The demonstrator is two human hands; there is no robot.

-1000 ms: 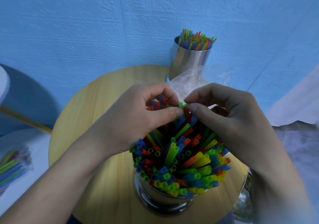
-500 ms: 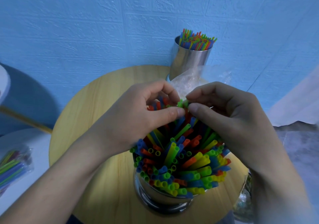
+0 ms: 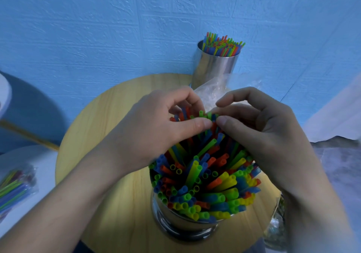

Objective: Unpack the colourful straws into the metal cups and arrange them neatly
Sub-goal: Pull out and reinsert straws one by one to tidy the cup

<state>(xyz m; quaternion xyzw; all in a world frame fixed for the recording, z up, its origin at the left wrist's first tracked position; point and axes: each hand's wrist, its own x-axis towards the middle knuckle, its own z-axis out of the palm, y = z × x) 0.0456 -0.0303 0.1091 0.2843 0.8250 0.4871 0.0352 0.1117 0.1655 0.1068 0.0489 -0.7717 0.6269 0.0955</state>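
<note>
Straws (image 3: 205, 184), mixed colours: standing packed in the near metal cup (image 3: 181, 223), near side of the round wooden worktop (image 3: 117, 116). Left hand (image 3: 156, 131): thumb and curled fingers pinching straw tips at the bundle's far side. Right hand (image 3: 263, 131): likewise pinching green tips, thumb tips just beside each other. Far metal cup (image 3: 213, 67): against the blue wall, also filled. Clear bag (image 3: 211, 94): between the cups. Straw packet (image 3: 15, 188): far left.

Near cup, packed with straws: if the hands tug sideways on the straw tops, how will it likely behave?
The near metal cup probably resists tipping: its base looks broad and flat on the wooden table. Its straws fan outward, so they likely flex rather than drag it. Polished metal on smooth wood might slide slightly.
</note>
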